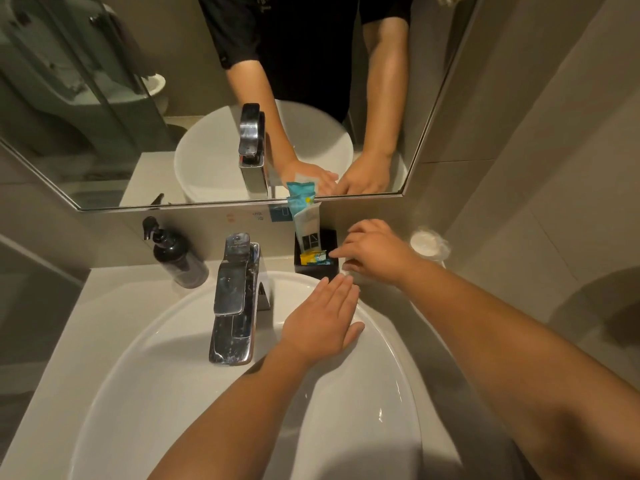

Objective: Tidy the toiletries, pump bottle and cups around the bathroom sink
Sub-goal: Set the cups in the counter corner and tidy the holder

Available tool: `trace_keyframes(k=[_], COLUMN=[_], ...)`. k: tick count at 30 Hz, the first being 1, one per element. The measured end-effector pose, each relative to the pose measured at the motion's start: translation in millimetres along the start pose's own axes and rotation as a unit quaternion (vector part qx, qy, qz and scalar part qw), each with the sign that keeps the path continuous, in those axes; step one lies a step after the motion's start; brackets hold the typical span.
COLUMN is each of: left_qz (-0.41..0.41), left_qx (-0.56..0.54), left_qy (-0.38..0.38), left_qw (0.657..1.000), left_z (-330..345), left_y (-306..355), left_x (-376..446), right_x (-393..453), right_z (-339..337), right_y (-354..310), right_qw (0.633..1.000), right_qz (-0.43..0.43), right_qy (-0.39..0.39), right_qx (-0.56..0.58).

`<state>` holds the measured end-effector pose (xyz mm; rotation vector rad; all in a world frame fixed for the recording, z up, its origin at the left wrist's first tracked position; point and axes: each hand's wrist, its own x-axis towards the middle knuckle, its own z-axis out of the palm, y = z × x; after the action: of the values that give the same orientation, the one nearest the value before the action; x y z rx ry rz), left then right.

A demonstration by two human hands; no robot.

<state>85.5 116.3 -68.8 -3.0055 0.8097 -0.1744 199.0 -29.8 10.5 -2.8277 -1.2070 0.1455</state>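
Note:
A small black box [332, 269] stands on the counter behind the white sink [173, 341], right of the chrome tap. It holds upright teal and white sachets [304, 216] and small yellow and blue packets [313, 258]. My right hand [375, 254] hovers at the box's right side, fingers loosely curled, fingertips near the small packets; whether it touches them I cannot tell. My left hand [322, 320] lies flat with straight fingers on the sink rim just before the box. A dark pump bottle [176, 254] stands at the back left. A wrapped cup [429, 244] stands behind my right hand.
The chrome tap [235, 299] rises at the back of the basin. A mirror [138, 98] covers the wall behind, its lower edge just above the sachets. A tiled wall closes the right side. Bare counter lies left of the sink.

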Motion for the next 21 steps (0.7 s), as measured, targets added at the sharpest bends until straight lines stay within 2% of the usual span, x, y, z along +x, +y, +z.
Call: trace_keyframes(k=[21], left_qz=[-0.001], left_qx=[0.001], left_qy=[0.003], left_qw=[1.0], left_z=[2], left_y=[0], left_x=[1], right_x=[3], right_z=[8], right_y=[7], right_qw=[1.0], right_qz=[0.007], right_qy=[-0.015], right_qx=[0.014])
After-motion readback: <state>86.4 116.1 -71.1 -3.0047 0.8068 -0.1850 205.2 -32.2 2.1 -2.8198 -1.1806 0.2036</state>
